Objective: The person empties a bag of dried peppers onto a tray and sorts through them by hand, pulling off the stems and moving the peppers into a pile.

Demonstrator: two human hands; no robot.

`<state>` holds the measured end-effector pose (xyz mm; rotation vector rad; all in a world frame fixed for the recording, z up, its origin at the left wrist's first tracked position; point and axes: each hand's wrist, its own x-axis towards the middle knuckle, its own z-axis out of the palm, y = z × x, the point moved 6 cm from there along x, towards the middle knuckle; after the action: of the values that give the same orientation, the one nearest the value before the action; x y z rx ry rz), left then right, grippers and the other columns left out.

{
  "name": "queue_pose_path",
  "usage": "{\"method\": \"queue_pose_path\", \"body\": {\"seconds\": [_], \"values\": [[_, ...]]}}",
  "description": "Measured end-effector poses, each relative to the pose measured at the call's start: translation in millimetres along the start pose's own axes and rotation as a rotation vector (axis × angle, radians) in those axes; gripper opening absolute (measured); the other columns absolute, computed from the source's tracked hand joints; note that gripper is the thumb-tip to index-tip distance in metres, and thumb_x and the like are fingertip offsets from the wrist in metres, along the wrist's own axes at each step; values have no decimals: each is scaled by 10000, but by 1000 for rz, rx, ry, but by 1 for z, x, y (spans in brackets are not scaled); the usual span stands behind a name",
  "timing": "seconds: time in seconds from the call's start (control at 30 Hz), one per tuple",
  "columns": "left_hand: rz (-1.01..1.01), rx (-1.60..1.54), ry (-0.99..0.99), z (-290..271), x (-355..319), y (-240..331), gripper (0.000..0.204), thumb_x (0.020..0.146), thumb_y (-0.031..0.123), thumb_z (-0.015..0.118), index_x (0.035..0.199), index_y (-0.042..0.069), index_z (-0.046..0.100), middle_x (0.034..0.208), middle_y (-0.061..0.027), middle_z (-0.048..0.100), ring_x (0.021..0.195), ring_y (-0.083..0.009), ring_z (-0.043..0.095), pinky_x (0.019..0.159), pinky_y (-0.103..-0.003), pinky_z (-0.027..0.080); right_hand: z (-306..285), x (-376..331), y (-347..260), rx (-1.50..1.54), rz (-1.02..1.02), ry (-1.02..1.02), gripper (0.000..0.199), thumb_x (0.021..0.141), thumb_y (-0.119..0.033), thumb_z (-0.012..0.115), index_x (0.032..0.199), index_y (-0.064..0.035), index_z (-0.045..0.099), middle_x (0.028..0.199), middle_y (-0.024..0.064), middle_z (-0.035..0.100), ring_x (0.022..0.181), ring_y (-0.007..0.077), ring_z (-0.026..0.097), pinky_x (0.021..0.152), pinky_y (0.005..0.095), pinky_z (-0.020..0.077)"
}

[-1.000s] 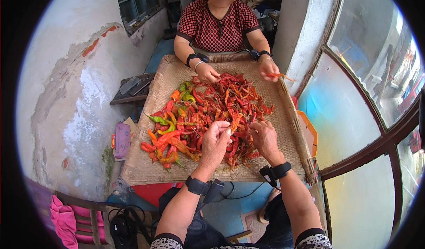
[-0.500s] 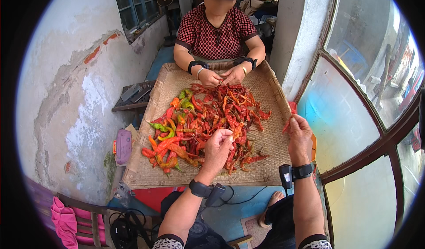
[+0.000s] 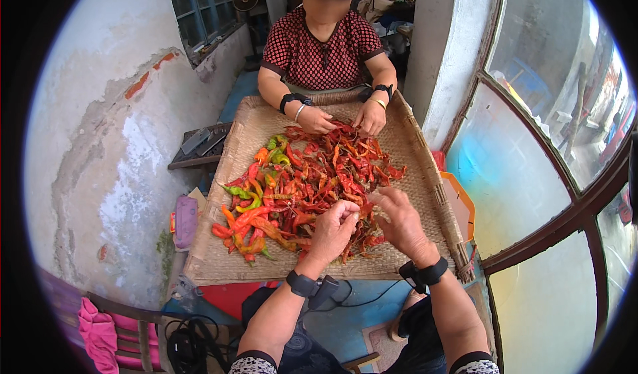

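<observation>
A heap of chili peppers (image 3: 312,174), mostly red and many of them shrivelled, lies in a large woven tray (image 3: 219,261). Over the near right part of the heap, my left hand (image 3: 335,229) is closed in a pinch; what it holds, if anything, is hidden by the fingers. Close beside it on the right, my right hand (image 3: 403,226) reaches in slightly blurred, with thumb and fingers apart and nothing seen between them. A few green and yellow peppers (image 3: 249,201) lie on the heap's left side.
Across the tray, a person (image 3: 322,58) has both hands on the far peppers. An orange-rimmed container (image 3: 460,204) stands beyond the tray's right edge. A wooden-framed window (image 3: 531,208) is on the right, a peeling wall (image 3: 119,141) on the left.
My right hand has come from over the tray's right edge to beside my left hand; the red piece it pinched no longer shows in it. The other person's hands have moved apart.
</observation>
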<state>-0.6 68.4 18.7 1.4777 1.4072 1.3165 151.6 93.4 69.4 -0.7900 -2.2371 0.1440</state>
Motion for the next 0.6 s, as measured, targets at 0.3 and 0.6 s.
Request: {"method": "queue_pose_path", "body": {"seconds": [0.3,0.6], "values": [[-32,-104,-27,1,-4,8,243,953,229,543,1080,22,541,828,-59,613,726,-136,609,648,-290,515,16,-19,10,-11,122,-41,132,795,-64,621,919,-76,577,799,102,545,810,313,582,652,414,499],[154,743,-56,-5,-8,13,423,850,186,652,1212,33,496,1139,-169,547,977,-330,574,791,-424,499,-84,-45,106,-222,706,415,143,847,-126,630,915,-4,603,826,162,616,745,320,598,705,414,473]]}}
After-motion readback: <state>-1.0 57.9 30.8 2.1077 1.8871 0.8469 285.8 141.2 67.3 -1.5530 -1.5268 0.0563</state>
